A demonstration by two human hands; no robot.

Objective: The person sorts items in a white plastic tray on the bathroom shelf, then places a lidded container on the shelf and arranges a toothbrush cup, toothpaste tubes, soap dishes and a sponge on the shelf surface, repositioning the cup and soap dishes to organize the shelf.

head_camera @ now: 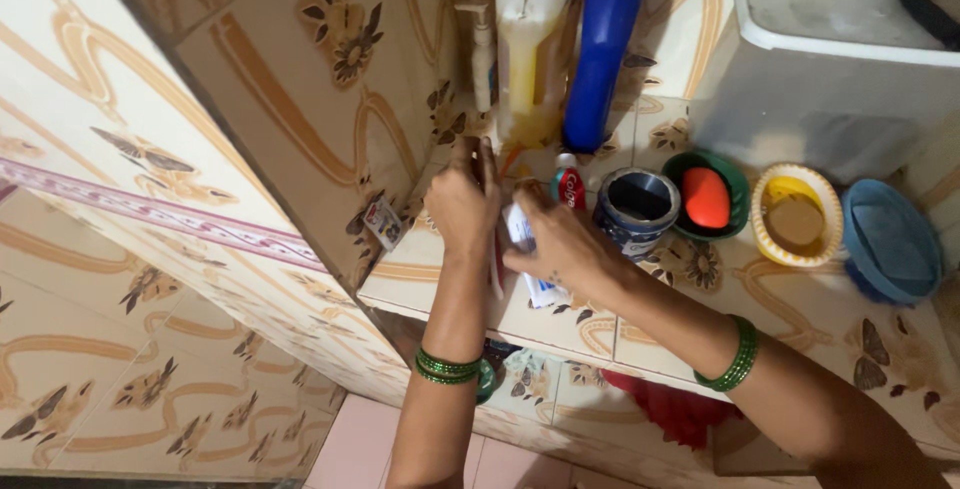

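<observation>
Two hands work at the back corner of the tiled bench, and I read them from the left. My left hand is closed around a slim red-handled thing, perhaps a toothbrush, held upright against the wall so its handle hangs past the bench edge. My right hand, just beside it, pinches a white tube that lies flat on the bench, seemingly to steady it; I cannot tell whether a cap is on. Each wrist carries a stack of green bangles.

Behind the hands, bottles stand against the wall, likely to keep them clear of the edge: one small pump bottle, one yellowish jug, one tall blue bottle. One red-capped tube stands upright beside one dark round tin.

Further right sit three shallow soap dishes in a row: green holding a red bar, yellow holding a brown bar, blue with nothing I can make out. One white plastic tub stands behind them.
</observation>
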